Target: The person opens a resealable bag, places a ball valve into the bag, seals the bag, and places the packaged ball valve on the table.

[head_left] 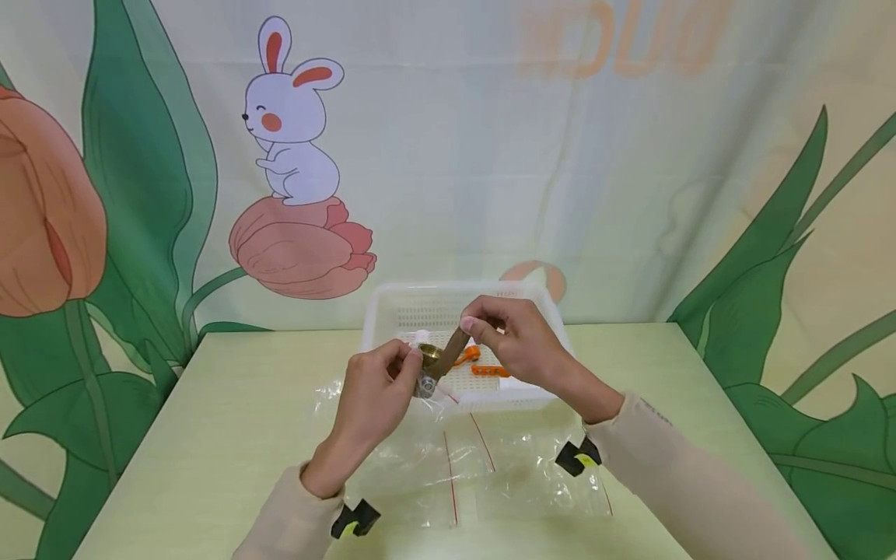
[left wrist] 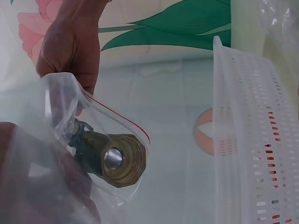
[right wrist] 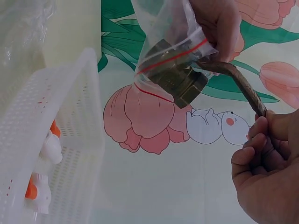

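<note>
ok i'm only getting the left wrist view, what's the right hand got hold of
Observer: The right hand pinches the free end of a bent brown lever handle on the brass valve; the right wrist view shows it well.
Operator: right, and what's in the white basket, its wall hides most of it from me
Observer: In the right wrist view, white pieces lie in it close to orange pieces.
</note>
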`<state>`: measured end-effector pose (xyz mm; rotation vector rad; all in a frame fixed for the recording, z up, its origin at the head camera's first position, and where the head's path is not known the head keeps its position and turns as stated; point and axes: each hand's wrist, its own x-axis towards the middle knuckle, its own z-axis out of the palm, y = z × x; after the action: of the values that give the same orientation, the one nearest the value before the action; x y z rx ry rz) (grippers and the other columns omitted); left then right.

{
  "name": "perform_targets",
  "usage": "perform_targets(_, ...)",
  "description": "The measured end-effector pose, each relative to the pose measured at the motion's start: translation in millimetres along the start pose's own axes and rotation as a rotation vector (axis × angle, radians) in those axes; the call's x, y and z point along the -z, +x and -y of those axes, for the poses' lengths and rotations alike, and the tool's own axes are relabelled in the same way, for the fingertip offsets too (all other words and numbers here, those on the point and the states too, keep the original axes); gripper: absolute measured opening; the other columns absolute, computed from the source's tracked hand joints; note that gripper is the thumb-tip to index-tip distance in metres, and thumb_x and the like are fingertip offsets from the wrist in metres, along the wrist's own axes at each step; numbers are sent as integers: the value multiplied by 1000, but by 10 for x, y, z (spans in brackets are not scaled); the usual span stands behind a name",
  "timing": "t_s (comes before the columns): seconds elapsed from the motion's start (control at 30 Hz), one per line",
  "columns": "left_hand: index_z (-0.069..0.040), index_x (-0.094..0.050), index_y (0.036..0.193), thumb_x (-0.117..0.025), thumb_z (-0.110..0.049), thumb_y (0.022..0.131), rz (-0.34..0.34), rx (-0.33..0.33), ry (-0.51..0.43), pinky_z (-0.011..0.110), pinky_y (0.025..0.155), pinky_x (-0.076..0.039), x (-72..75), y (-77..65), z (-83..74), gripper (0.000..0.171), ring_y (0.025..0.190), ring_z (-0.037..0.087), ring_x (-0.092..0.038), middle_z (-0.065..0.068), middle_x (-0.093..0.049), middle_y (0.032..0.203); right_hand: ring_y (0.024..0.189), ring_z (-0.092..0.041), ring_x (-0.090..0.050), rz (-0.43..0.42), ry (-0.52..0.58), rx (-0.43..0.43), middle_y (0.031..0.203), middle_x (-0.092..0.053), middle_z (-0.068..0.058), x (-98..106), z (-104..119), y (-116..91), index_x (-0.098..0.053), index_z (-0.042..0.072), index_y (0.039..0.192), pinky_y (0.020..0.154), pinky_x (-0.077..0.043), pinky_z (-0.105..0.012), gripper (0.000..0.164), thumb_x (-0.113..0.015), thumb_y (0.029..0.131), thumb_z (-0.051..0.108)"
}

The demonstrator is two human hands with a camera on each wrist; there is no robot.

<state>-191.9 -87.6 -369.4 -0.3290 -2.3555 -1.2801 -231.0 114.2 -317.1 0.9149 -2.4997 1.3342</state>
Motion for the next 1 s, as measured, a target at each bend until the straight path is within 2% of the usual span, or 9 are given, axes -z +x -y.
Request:
perform_targets(0.17,-14,-61,69,-57,-15,89,5,0,24,21,47,-33,3,8,40,20,47,9,-41,-3,-49,53,67,-14,-49,20,39,-3,75,-60,-5,-19,-1,-26,-66,13,83,61,-41,-23,11,-59,91,16)
perform_targets(0.3,-14,-61,70,-57,-16,89,17,11,7,22,46,-33,-1,0,49,20,47,9,-41,-3,-48,53,70,-14,-52,25,54,-1,77,-62,-5,-52,-17,-51,-66,13,83,63,-43,-23,11,-59,91,17)
perform_targets(0.53,-17,-59,69,-56,-19,90,14,-14,-4,22,46,-35,-24,0,47,21,48,8,-43,-5,-50,54,68,-11,-57,-1,112,-12,78,-65,-5,-147,-62,-109,-66,11,83,65,-49,-24,11,-60,89,17)
perform_targets(0.7,-16,-61,72,-56,-17,91,0,-10,-8,22,48,-37,-19,-10,65,20,49,9,-46,-4,-53,56,66,-12,-52,-82,195,-86,72,-62,-3,-197,-117,-146,-66,9,85,63,-45,-24,14,-57,91,20)
perform_targets(0.83,-15,-62,73,-56,-18,91,-12,-2,-12,22,50,-38,-10,-15,76,19,52,10,-47,-3,-54,58,64,-11,-48,-152,313,-170,69,-55,2,-247,-166,-179,-63,4,88,60,-41,-23,16,-56,92,19)
perform_targets(1.0,-15,-61,73,-56,-19,91,-22,0,-16,22,50,-38,-3,-12,75,20,52,11,-47,-2,-54,58,63,-8,-48,-197,430,-227,67,-55,8,-307,-213,-204,-61,0,89,60,-42,-22,18,-57,92,17)
